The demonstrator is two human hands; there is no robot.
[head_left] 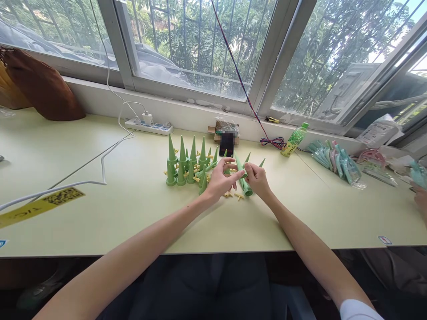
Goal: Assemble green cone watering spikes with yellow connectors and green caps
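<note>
Near edge: the counter [140, 226] ends in a straight front edge, crossed by both forearms.
Edge stickers: a small sticker [384, 240] at right, another [2, 243] cut off at left; their marks are too small to read.
Room to move: pale surface spreads left of the cones and between them and the front edge; a white cable [103, 166] crosses the left part.
Yellow tag: the tag [43, 206] on the left bears a QR code; its lettering is turned and blurred.
Left hand: the left hand [222, 180] has loosely bent fingers, thumb against the cone; I cannot tell whether it grips.
Right hand: the right hand [256, 180] is clenched, fingertips at the cone's wide end.
Cone in work: the green cone [239, 163], smooth and tapering, sits between the hands, wide end toward the person.
Loose pieces: a lying cone [247, 190] and yellow T-shaped pieces [239, 196] are just below the hands.
Standing cones: light-green standing cones [191, 171] cluster to the left, broad bases down.
Right side: plastic-wrapped packets [336, 162]; another person's hand [422, 198] at the frame's edge.
Bottle: the green-capped bottle [294, 140] has a yellow-green label, unreadable.
Back edge: power strip [149, 126] and phone [227, 144] before the window [200, 49].
</note>
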